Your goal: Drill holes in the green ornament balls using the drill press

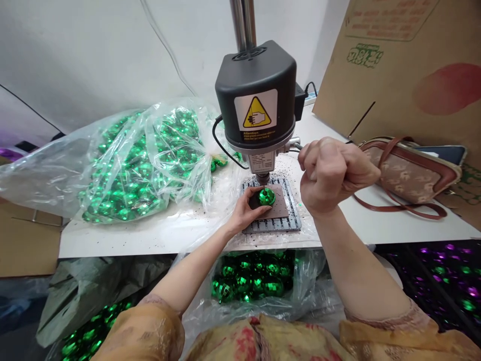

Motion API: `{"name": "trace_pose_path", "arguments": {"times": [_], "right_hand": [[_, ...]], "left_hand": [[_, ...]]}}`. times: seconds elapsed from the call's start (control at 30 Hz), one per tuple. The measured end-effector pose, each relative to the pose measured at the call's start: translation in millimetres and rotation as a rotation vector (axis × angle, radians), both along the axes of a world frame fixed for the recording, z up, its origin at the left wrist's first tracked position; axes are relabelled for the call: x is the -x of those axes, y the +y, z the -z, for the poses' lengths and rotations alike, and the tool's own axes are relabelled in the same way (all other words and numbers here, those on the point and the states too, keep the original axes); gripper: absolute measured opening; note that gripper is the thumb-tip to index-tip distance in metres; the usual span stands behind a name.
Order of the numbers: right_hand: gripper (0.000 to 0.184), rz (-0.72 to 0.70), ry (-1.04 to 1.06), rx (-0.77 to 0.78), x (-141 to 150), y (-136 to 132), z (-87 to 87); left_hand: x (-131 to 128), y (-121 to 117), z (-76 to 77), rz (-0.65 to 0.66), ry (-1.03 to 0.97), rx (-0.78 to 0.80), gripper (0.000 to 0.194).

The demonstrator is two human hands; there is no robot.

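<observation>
My left hand [246, 209] pinches a small green mirrored ball [266, 197] between thumb and fingers. The ball rests on a brown board [282, 201] on the slotted metal base [294, 213] of a bench drill press [255, 95]. The drill's chuck [263, 178] is directly above the ball, with the bit down at its top; how deep it goes is hidden. My right hand [330, 173] is closed in a fist around the drill press lever, to the right of the motor housing. Most of the lever is covered by my fingers.
A clear plastic bag [150, 160] full of green balls lies left on the white table [112, 238]. Below the table edge, more green balls [251, 281] sit in plastic. A patterned handbag [409, 170] and a large cardboard box [406, 75] stand right. Dark shavings litter the tabletop.
</observation>
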State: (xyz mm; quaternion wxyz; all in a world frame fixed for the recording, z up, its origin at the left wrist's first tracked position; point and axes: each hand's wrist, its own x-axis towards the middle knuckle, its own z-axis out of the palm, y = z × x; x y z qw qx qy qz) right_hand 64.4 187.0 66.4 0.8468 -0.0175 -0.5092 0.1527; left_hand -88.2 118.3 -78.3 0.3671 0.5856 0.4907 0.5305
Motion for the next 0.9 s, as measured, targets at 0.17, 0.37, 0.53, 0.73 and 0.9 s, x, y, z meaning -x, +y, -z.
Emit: {"name": "trace_pose_path", "arguments": {"times": [0.17,0.37,0.53,0.73,0.9], "right_hand": [[0.055,0.019,-0.013,-0.043,-2.2,-1.0,6.7],[0.053,-0.006,-0.044,-0.064,-5.4,-5.3,8.7],[0.051,-0.025,-0.063,-0.103,-6.9,-5.5,19.5],[0.051,0.015,-0.038,-0.021,-5.1,-7.3,13.3],[0.053,-0.063,-0.108,0.253,-4.5,0.8,-36.2]], "left_hand": [[0.3,-0.4,0.5,-0.011,0.016,0.006,0.064],[0.4,0.8,1.2,-0.011,0.019,-0.004,0.064],[-0.3,0.4,-0.2,-0.01,0.02,-0.009,0.065],[-1.6,0.5,-1.1,-0.02,0.009,0.001,0.064],[-7.5,-7.3,-7.7,-0.14,0.089,-0.01,0.057]]}}
